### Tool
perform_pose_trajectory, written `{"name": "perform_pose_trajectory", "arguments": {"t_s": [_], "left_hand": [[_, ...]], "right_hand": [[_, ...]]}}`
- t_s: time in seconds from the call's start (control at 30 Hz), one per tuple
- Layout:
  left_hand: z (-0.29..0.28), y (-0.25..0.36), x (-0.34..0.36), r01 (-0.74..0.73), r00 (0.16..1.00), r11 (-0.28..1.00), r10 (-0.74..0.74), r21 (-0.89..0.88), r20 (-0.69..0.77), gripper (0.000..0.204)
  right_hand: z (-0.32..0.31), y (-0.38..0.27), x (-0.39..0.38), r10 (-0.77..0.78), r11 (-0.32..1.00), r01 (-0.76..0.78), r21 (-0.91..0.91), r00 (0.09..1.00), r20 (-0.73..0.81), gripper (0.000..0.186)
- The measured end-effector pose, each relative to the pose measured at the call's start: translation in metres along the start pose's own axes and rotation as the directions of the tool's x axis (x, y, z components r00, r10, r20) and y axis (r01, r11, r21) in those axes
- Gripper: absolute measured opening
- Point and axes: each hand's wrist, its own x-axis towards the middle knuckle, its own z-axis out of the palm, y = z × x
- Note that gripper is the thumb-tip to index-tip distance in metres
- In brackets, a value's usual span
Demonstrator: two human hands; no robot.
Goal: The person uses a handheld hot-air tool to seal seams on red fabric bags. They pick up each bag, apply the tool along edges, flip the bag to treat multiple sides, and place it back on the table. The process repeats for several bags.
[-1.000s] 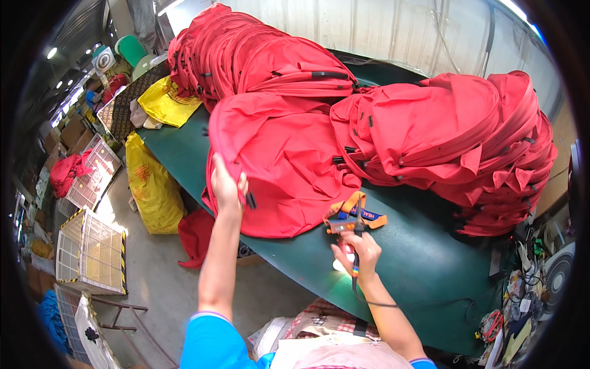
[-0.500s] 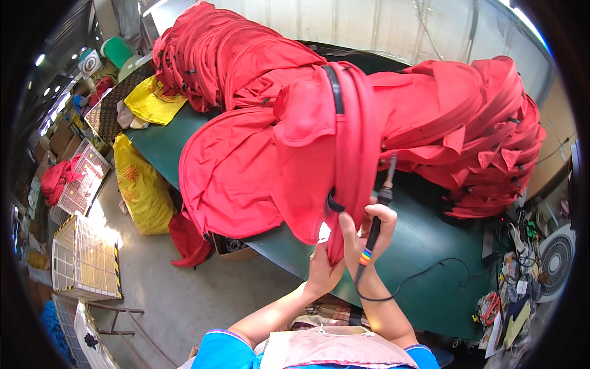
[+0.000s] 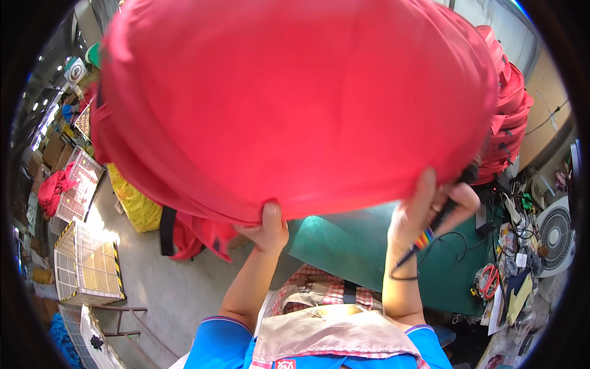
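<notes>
My left hand (image 3: 265, 229) grips the lower edge of a large red fabric piece (image 3: 298, 111) with a curved rim, raised in front of me and blurred by motion. My right hand (image 3: 430, 209) grips the same edge with its thumb while also holding a dark, pen-like corded tool (image 3: 424, 238) with a rainbow band; the tool's tip is hidden. Below the fabric is the dark green worktable (image 3: 356, 249). A pile of red fabric pieces (image 3: 510, 114) shows behind the right side; much else behind is hidden.
A yellow bag (image 3: 132, 203) lies at the table's left. Wire cages (image 3: 86, 264) stand on the floor at left. A person in blue (image 3: 67, 109) is far left. A fan (image 3: 555, 237) and cluttered cords and cloths (image 3: 510, 264) are at the right.
The red piece has risen from lying and folded to held up wide, covering most of the piles. My hands have spread apart along its lower edge.
</notes>
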Motion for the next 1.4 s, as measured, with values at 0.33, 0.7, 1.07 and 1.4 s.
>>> {"name": "perform_pose_trajectory", "arguments": {"t_s": [0.33, 0.7, 1.07, 1.4], "left_hand": [[-0.040, -0.041, -0.040, 0.735, 0.613, 0.567, -0.790, -0.373, 0.008, 0.051], [-0.029, -0.029, -0.030, 0.747, 0.594, 0.641, -0.762, 0.176, 0.257, 0.051], [-0.028, -0.039, -0.036, 0.684, 0.661, 0.688, -0.726, 0.244, 0.191, 0.045], [-0.027, -0.030, -0.042, 0.700, 0.656, 0.680, -0.733, 0.219, 0.180, 0.038]], "right_hand": [[0.053, 0.103, -0.072, 0.202, 0.967, -0.142, -0.212, 0.933, 0.297, 0.048], [0.011, 0.041, -0.061, 0.210, 0.975, -0.222, -0.028, 0.869, 0.448, 0.027], [-0.056, -0.031, -0.089, 0.408, 0.913, -0.258, -0.316, 0.546, 0.732, 0.017], [-0.021, -0.022, -0.025, 0.736, 0.479, -0.630, -0.611, -0.091, 0.671, 0.032]]}}
